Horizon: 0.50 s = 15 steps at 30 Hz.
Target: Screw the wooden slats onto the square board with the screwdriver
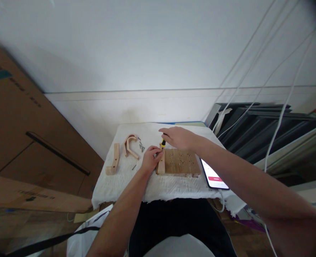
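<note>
Small worktop (112,189) under white cloth. Board (181,162) lies at centre, with a slat (161,166) along its left edge. Left hand (150,159) pinches the slat's far end, fingers closed on it. Right hand (178,138) is clenched round a screwdriver (163,143) with a yellow-and-black handle, tip down at that same end. Work looks early: only this one slat is at the board, seemingly being fastened. Two curved pieces (130,145), an L-shaped strip (114,159) and loose screws (141,145) lie apart to the left, unattached. Phone (214,175) is lit just right of the board, showing a red bar; its text is too small to read. Cardboard (19,117) print is blurred and illegible.
</note>
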Available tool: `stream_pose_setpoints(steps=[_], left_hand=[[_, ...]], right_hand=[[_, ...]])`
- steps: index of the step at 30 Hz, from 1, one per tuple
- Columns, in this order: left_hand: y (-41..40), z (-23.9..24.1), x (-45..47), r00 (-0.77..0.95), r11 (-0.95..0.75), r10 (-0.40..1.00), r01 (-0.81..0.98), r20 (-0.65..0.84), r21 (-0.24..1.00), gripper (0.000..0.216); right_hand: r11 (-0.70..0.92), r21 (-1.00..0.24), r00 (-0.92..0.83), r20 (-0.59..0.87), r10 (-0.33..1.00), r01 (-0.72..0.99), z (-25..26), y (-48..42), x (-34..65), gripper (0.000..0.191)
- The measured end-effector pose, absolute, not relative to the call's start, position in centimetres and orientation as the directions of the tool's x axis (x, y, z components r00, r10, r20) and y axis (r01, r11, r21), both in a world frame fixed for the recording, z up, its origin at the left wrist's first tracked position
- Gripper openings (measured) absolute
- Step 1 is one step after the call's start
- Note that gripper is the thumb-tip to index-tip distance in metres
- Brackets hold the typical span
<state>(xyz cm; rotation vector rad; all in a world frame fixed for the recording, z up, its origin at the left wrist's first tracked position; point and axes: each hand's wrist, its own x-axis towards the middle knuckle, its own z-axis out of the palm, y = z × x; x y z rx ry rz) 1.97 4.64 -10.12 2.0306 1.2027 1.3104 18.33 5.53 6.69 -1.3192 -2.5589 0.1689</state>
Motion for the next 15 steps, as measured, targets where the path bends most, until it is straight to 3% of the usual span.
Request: stream_pose_setpoints(steps=[4, 6, 10, 15], left_hand=[[4.6, -10.0, 2.0, 0.164, -0.522, 0.848, 0.424, 0.503, 0.740, 0.007], [4.5, -9.9, 2.0, 0.163, -0.520, 0.849, 0.422, 0.502, 0.743, 0.007], [4.4, -9.7, 2.1, 0.157, -0.513, 0.854, 0.420, 0.496, 0.749, 0.007], [4.4, -9.8, 2.2, 0.153, -0.512, 0.854, 0.423, 0.498, 0.748, 0.007]], right_hand=[[0.624, -0.289, -0.601, 0.173, 0.780, 0.726, 7.0, 5.6, 19.0, 0.036], [0.623, -0.212, -0.607, 0.142, 0.782, 0.753, 7.5, 5.6, 18.9, 0.031], [0.531, -0.035, -0.524, 0.118, 0.843, 0.847, 7.9, 5.7, 18.1, 0.048], [0.602, -0.158, -0.579, 0.171, 0.797, 0.782, 7.4, 5.5, 18.0, 0.030]])
